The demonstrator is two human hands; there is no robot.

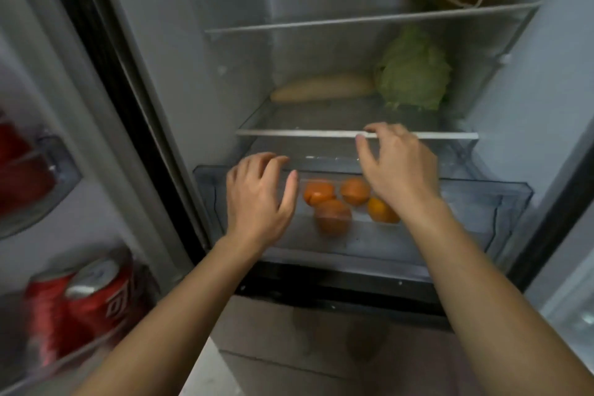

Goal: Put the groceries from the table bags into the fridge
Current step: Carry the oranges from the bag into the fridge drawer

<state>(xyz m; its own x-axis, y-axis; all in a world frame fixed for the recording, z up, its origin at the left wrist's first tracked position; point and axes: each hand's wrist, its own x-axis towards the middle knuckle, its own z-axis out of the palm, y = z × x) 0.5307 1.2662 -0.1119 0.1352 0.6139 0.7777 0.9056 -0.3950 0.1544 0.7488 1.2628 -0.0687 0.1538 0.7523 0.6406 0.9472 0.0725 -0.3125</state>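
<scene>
The fingers (276, 159) of your left hand (260, 196) are spread and a little bent. They hold nothing. Their tips are over the back part of the clear drawer (508, 199). The fingers (364, 151) of your right hand (398, 167) are loose and empty too. Their tips are right at the front strip of the glass shelf (289, 133). I cannot tell if they touch it.

Under both hands the drawer is pulled out. Four round orange fruits (332, 214) lie in it, close together. On the shelf above sit a green cabbage (413, 74) and a long pale vegetable (321, 90), side by side. Red cans (96, 302) stand in the door on your left.

I think the drawer needs to go back in next. If you push on one side only, it may go crooked and get stuck. If you push fast, the fruits may roll and bump the wall. Keep your fingers off the top edge, or the shelf could pinch them. The door is open, so cold air gets out if you are slow.
</scene>
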